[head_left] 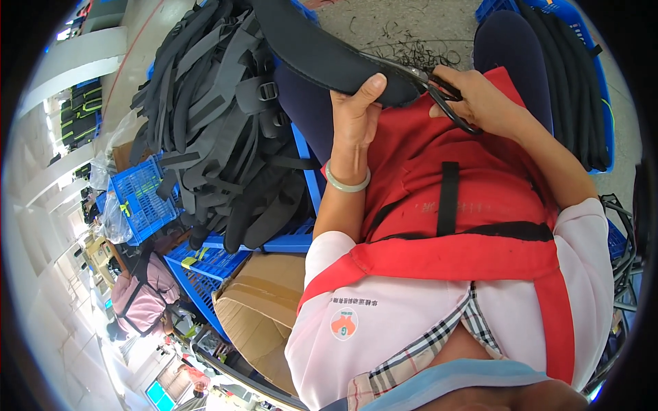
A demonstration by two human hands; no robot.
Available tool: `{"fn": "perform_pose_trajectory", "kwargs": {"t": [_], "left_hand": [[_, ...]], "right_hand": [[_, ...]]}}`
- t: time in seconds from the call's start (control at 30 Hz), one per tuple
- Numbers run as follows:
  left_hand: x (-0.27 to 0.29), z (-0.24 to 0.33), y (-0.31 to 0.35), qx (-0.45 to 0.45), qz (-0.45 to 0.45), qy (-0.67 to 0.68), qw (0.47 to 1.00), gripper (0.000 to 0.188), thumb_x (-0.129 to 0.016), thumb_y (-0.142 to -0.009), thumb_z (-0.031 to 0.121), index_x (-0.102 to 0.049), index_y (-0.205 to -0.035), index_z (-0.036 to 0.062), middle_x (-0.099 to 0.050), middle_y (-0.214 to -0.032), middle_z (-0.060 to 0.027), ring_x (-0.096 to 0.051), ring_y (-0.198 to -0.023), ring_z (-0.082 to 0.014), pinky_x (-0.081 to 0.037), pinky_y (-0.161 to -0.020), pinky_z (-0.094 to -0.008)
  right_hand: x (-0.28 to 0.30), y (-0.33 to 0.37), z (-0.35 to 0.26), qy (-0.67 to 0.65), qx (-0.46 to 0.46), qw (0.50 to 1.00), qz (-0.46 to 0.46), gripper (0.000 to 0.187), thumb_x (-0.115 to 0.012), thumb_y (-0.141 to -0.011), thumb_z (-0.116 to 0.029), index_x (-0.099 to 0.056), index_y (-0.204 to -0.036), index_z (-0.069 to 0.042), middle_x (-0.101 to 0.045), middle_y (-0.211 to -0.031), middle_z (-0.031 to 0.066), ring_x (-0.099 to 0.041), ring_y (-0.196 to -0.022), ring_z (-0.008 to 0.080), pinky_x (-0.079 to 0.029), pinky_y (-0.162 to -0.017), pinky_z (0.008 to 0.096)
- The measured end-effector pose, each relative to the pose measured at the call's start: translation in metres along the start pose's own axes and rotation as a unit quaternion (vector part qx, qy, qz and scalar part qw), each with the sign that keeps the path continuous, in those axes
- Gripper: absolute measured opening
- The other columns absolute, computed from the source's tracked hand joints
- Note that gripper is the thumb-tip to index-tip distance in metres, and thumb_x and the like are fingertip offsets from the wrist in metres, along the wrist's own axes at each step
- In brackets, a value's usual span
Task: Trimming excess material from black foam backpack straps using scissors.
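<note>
A long black padded strap (319,58) with a stitched edge lies slanting over my lap, its rounded end toward the right. My left hand (356,113) grips the strap near that end, thumb on top and the other fingers hidden beneath. My right hand (483,103) has its fingers in the black handles of a pair of scissors (418,74). The blades point left along the strap's far edge; whether they touch it or cut a thread, I cannot tell. A red apron (411,171) covers my lap under both hands.
Left of me, a heap of black and grey straps with buckles (212,130) fills a blue crate (274,243). Another blue crate (598,89) at the right holds several black padded pieces (565,89). Black thread scraps (411,44) litter the floor ahead. A cardboard box (264,294) stands near my left side.
</note>
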State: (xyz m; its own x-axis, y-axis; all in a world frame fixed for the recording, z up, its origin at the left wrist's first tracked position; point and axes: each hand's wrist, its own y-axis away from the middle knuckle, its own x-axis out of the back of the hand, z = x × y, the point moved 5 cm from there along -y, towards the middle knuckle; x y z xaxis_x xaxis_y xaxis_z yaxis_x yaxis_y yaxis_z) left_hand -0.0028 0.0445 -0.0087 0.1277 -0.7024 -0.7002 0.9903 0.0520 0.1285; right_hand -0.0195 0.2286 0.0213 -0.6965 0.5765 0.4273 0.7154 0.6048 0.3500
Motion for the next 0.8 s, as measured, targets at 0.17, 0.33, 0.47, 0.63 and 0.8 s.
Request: {"fn": "perform_pose_trajectory", "kwargs": {"t": [0.17, 0.33, 0.47, 0.63, 0.8], "left_hand": [[0.012, 0.006, -0.006, 0.008, 0.013, 0.021, 1.000, 0.021, -0.069, -0.081, -0.001, -0.060, -0.100, 0.0032, -0.064, -0.092, -0.0049, -0.063, -0.082, -0.0181, -0.054, -0.079, -0.0356], [0.013, -0.001, -0.003, 0.005, -0.007, -0.021, 1.000, 0.029, -0.069, -0.081, 0.000, -0.060, -0.108, 0.0051, -0.063, -0.100, -0.0072, -0.063, -0.093, -0.0228, -0.053, -0.086, -0.0392], [0.009, 0.000, -0.003, -0.002, -0.003, -0.025, 1.000, 0.026, -0.070, -0.080, -0.002, -0.061, -0.103, 0.0051, -0.064, -0.096, -0.0054, -0.063, -0.089, -0.0198, -0.052, -0.083, -0.0358], [0.004, 0.001, -0.003, -0.006, 0.011, -0.011, 1.000, 0.026, -0.071, -0.078, -0.004, -0.062, -0.100, 0.0051, -0.064, -0.092, -0.0039, -0.063, -0.085, -0.0169, -0.053, -0.080, -0.0321], [0.006, 0.008, -0.005, 0.014, 0.024, 0.027, 0.999, 0.023, -0.070, -0.079, -0.004, -0.062, -0.099, 0.0041, -0.064, -0.092, -0.0044, -0.063, -0.084, -0.0182, -0.053, -0.078, -0.0340]], "right_hand": [[-0.004, -0.003, 0.005, 0.027, 0.020, 0.999, 0.023, 0.051, -0.074, -0.079, -0.041, -0.050, -0.102, -0.002, -0.057, -0.074, 0.0159, -0.053, -0.067, 0.0334, -0.043, -0.062, 0.0402], [-0.009, -0.004, 0.003, 0.072, 0.091, 0.991, 0.073, 0.062, -0.077, -0.075, -0.041, -0.044, -0.109, -0.001, -0.060, -0.088, 0.0203, -0.058, -0.080, 0.0383, -0.046, -0.071, 0.0415], [-0.011, -0.009, 0.000, 0.073, 0.073, 0.993, 0.060, 0.064, -0.080, -0.073, -0.038, -0.043, -0.111, -0.001, -0.060, -0.098, 0.0238, -0.059, -0.087, 0.0410, -0.046, -0.075, 0.0434], [-0.014, -0.016, 0.006, 0.077, 0.080, 0.992, 0.064, 0.050, -0.074, -0.080, -0.026, -0.044, -0.111, 0.000, -0.061, -0.089, 0.0229, -0.059, -0.082, 0.0407, -0.046, -0.072, 0.0437], [-0.011, -0.016, 0.010, 0.037, 0.085, 0.991, 0.096, 0.038, -0.071, -0.080, -0.016, -0.047, -0.106, -0.001, -0.058, -0.080, 0.0206, -0.059, -0.075, 0.0373, -0.044, -0.066, 0.0417]]}}
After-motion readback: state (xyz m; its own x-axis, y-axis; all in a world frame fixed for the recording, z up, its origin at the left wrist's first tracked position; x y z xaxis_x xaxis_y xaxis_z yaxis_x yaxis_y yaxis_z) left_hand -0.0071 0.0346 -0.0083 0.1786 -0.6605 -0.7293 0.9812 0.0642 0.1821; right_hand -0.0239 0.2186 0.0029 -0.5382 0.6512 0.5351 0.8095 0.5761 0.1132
